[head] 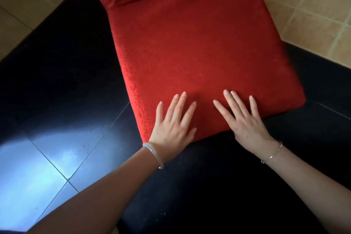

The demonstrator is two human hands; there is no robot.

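left hand: flat and spread, fingers straight, palm down on the near left corner of the red cushion; grips nothing.
right hand: flat as well, fingers straight and fanned, pressing the cushion's near edge just beside the left hand.
red cushion: lies on a dark surface, a fold line across its far part.
wrists: pale bangle on the left, thin bracelet on the right.
floor: tan tiles beyond.
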